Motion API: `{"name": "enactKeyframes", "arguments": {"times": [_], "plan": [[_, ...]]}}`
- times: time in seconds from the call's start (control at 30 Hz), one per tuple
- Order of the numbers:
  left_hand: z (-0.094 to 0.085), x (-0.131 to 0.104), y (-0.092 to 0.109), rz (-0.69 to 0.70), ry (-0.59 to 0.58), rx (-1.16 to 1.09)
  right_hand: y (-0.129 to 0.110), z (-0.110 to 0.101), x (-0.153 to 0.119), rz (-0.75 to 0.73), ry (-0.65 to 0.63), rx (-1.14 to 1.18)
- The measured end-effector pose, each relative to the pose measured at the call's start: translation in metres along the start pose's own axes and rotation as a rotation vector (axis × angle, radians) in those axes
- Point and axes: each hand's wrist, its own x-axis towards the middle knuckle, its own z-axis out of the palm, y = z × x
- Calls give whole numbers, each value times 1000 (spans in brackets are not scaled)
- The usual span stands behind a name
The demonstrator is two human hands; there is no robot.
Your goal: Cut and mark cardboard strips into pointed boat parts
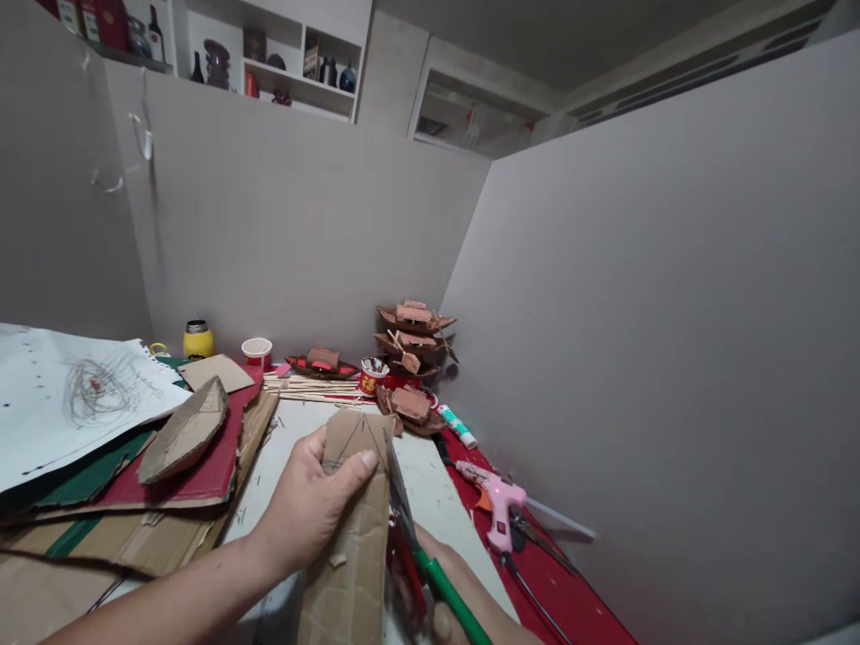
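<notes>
Cardboard strip extends above and below the left grip; scissors alongside.

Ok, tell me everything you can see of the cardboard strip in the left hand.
The cardboard strip is long, brown and creased, with dark drawn lines meeting in a point near its far end. The left hand grips it there, thumb on top. It points away from the person over the white tabletop, its near end out of view. The scissors in the right hand lie along its right edge.
</notes>
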Motion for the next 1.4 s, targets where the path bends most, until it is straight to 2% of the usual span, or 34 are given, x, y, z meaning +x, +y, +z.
{"name": "enactKeyframes", "arguments": {"times": [0.3, 0.67, 0.97, 1.23, 1.4], "plan": [[-1, 3, -3, 24, -9, 27, -22, -5, -9, -104, -14, -6], [-3, 1, -5, 56, -21, 75, -42, -8, -8, -146, -10, -4], [-3, 5, -7, 45, -10, 55, -42, -6, -12, -96, 49, -16], [-4, 7, -10, 42, 20, 70, -40, -7, -10, -91, -3, -82], [-5, 9, -12, -4, 36, 11, -39, -5, -10, -89, 28, -80]]}}
